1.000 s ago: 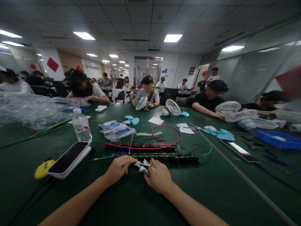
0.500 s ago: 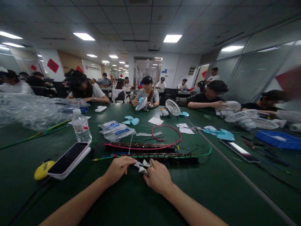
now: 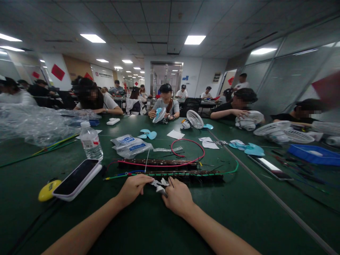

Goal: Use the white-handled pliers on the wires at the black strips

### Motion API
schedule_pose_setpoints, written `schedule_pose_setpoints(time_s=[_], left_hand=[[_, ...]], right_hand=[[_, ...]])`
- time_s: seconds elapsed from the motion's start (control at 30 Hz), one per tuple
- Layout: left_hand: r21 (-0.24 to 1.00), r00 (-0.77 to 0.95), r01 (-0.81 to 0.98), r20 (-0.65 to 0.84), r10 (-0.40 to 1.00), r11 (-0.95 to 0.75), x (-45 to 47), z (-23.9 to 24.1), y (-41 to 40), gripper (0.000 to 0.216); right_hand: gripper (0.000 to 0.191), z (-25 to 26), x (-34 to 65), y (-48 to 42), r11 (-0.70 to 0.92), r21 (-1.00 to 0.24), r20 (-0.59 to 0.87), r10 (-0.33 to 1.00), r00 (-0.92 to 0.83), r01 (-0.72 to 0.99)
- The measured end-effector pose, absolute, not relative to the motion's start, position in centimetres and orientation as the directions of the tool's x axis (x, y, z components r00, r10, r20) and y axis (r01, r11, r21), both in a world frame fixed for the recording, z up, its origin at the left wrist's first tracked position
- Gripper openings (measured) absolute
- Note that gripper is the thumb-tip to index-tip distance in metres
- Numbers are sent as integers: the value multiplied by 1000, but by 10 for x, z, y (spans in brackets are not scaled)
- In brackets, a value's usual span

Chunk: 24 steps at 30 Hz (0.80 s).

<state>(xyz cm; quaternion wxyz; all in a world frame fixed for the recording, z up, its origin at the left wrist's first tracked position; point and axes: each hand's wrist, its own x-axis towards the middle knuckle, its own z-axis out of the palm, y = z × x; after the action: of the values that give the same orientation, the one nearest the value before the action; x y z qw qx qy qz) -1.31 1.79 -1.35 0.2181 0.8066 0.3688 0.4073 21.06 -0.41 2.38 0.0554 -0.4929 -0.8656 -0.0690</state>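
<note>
left hand (image 3: 132, 188), right hand (image 3: 178, 200), pinching white piece (image 3: 160, 185), green table (image 3: 148, 226)

A phone (image 3: 76, 179) lies on the green surface (image 3: 239, 212), touching a yellow thing (image 3: 48, 189). A bottle (image 3: 90, 141) stands behind it (cap on). Blue blades (image 3: 148, 134) lie farther back, near a white fan (image 3: 194, 119).

Small white crumpled piece (image 3: 160, 185), pinched between both hands, low on the green table, six o'clock of the wired strips
</note>
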Motion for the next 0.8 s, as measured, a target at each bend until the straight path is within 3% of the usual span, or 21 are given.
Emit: schedule_pose_setpoints(time_s=[0.5,0.8], left_hand=[[659,384,410,503,775,-631,-13,-16,19,30],[741,320,404,435,841,-537,-10,-14,16,34]], right_hand=[[29,26,212,-4,517,38,159,842,-516,855],[25,25,214,-8,501,3,181,851,-493,865]])
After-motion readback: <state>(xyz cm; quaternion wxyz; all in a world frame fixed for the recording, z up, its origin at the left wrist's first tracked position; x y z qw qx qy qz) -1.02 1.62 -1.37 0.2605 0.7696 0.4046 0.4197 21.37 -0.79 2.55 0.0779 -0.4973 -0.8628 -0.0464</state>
